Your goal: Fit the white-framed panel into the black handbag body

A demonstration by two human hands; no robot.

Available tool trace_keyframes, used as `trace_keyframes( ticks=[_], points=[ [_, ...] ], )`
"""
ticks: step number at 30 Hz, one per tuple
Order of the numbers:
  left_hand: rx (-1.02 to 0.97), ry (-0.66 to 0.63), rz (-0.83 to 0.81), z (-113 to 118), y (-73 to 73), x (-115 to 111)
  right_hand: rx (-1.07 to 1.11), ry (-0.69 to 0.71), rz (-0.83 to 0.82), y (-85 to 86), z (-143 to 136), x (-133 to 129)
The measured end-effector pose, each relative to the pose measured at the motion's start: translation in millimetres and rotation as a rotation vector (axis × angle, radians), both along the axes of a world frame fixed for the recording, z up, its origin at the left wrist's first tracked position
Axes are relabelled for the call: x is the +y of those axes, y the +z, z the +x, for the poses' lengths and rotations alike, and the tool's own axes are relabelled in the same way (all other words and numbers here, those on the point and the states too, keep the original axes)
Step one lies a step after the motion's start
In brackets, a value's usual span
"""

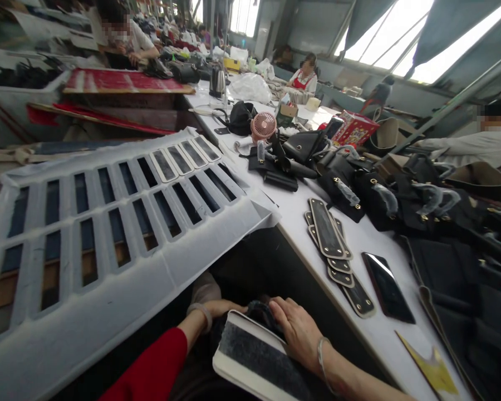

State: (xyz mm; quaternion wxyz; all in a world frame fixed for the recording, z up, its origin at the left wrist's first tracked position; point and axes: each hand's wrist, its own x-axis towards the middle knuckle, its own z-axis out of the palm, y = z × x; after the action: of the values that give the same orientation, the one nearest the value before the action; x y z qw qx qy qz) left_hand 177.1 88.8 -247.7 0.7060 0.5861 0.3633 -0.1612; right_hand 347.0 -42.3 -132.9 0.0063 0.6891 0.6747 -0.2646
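Observation:
Low in front of me, at my lap, is a cream-edged panel (250, 351) with a dark middle strip. A black, bunched piece (262, 313) shows just behind its upper edge; its kind I cannot make out. My right hand (296, 328) curls its fingers over that black piece, beside the panel's right edge. My left hand (227, 306) reaches in from the other side, its fingers hidden behind the panel. Similar panels (186, 157) lie in a row on a white slotted rack (121, 273) to the left.
On the white table (300, 234) are stacked dark strips with rivets (329, 234), a phone (388, 287) and a yellow piece (432, 367). Several black bags (376, 195) crowd the right side. A pink fan (264, 127) stands farther back. Other people (304, 78) sit around the room.

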Motion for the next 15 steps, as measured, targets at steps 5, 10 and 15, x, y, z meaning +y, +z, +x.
trace_keyframes(
  ticks=[5,10,15],
  points=[
    [-0.005,0.088,-0.152,-2,-13.8,2,0.075,-0.067,-0.039,13.2,-7,5],
    [0.046,0.164,-0.163,7,-20.8,11,0.165,-0.08,-0.129,28.2,-13,7],
    [0.076,0.212,-0.131,10,-23.4,13,0.229,0.016,-0.102,34.4,-15,10]
  ],
)
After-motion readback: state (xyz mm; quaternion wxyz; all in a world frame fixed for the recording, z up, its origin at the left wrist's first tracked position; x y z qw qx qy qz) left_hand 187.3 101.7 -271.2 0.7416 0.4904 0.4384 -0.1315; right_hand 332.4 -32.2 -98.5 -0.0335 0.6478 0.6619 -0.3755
